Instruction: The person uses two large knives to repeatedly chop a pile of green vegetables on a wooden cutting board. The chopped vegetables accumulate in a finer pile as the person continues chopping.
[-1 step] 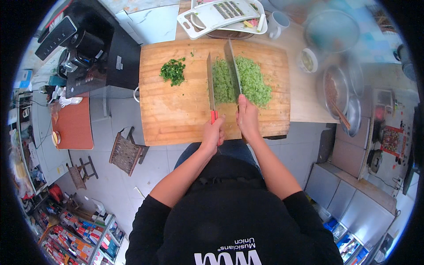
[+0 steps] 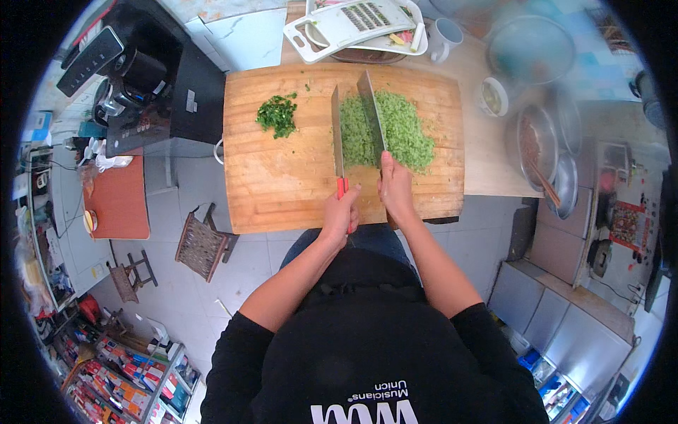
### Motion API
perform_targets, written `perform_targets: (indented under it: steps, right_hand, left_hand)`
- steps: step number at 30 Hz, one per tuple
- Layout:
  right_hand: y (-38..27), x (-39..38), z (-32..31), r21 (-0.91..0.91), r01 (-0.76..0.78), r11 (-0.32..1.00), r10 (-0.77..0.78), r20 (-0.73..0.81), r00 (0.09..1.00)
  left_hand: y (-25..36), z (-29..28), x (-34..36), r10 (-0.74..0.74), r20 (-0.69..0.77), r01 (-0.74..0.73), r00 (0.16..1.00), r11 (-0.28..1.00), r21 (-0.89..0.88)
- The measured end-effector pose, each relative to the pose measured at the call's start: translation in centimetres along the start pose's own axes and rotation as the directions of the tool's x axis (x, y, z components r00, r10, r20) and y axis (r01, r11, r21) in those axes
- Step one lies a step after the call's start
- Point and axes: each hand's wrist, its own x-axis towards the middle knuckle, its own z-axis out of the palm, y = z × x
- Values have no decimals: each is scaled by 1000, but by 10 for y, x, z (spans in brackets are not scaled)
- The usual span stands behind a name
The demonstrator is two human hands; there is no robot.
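My left hand (image 2: 341, 210) is closed around the red handle of a kitchen knife (image 2: 337, 134), its blade pointing away from me. In my right hand (image 2: 397, 191) is a cleaver (image 2: 372, 113), gripped at the handle, with the blade standing on edge. A heap of finely chopped pale green vegetable (image 2: 405, 133) lies on the wooden cutting board (image 2: 282, 191). The cleaver stands within this heap, and the knife is along its left side. Farther left on the board sits a small pile of chopped dark green leaves (image 2: 277, 116).
Behind the board are a white grater (image 2: 339, 32) on a tray and a white mug (image 2: 445, 39). To the right stand a small bowl (image 2: 493, 97) and a metal bowl of brownish food (image 2: 530, 141) with chopsticks (image 2: 545, 185). A black appliance (image 2: 194, 92) borders the board's left.
The tip of the cleaver has come slightly down and toward me. Both hands keep their grips, and the chopped heaps look the same.
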Motion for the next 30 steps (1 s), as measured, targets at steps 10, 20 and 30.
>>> perform_targets:
  steps: [10,20,30]
  right_hand:
    - [1,2,-9,224,-55,973,55,3,998]
    - [12,4,-14,187,0,982,11,-58,998]
    - [11,0,-28,182,-42,982,58,-81,995]
  left_hand:
    - [-12,-4,10,2,-51,-1,999,1000,17]
    - [-16,-4,13,46,-41,-46,998,999,12]
    - [-15,-1,12,69,-53,-67,996,996,53]
